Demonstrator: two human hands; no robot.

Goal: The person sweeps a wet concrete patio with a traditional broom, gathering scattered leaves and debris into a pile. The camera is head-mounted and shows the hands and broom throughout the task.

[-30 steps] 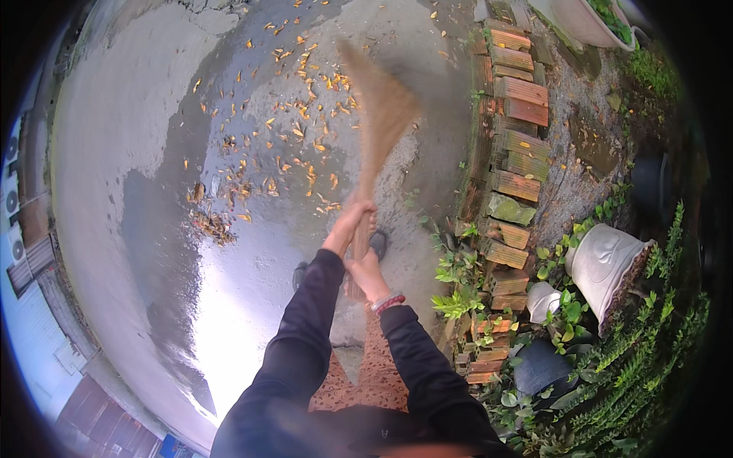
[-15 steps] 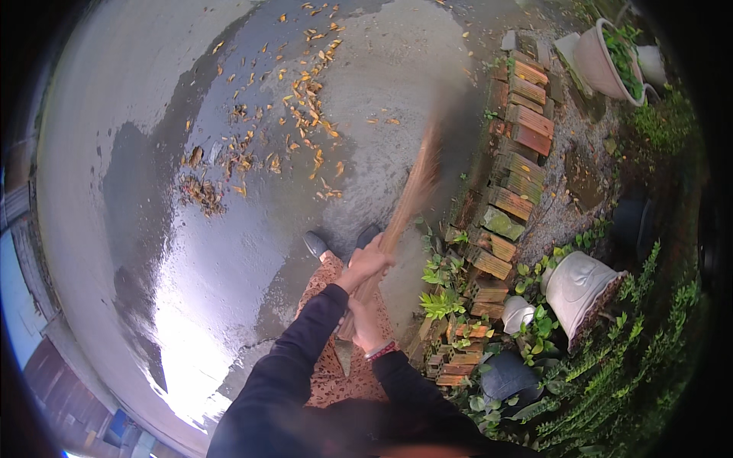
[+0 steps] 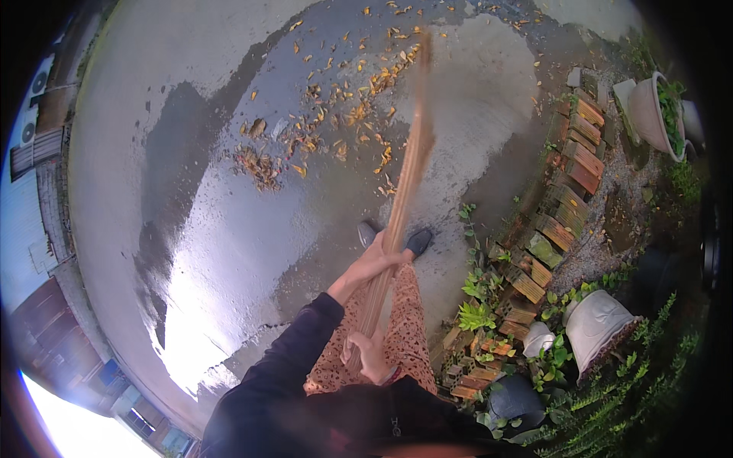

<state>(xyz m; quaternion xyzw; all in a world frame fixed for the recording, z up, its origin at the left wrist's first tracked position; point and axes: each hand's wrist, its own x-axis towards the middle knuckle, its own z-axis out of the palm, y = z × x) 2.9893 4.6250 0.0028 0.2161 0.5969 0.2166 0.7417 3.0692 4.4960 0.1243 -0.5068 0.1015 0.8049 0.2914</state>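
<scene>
A long stick broom [image 3: 410, 164] slants up across the middle of the view, its far end smeared by motion over the wet concrete. Around its shaft, in front of my shoes, my left hand [image 3: 372, 262] is closed. Nearer my body, my right hand [image 3: 371, 357] grips the handle's lower end, over my patterned trousers. Yellow and brown fallen leaves [image 3: 385, 80] lie scattered left of the broom and beyond it. A denser clump of leaves [image 3: 259, 168] sits farther left. Whether the bristles touch the ground cannot be made out.
Stacked bricks [image 3: 569, 206] form a low border along the right. Beyond them stand a large pale pot [image 3: 595, 328], a small white pot [image 3: 538, 339], a dark pot [image 3: 515, 401] and another planter [image 3: 653, 114]. Leafy plants [image 3: 477, 314] spill over the bricks near my right side.
The broom has swung leftward, toward the leaves. My right hand has come closer to my body, farther from the left. The view has shifted, so the bricks and leaves appear farther right.
</scene>
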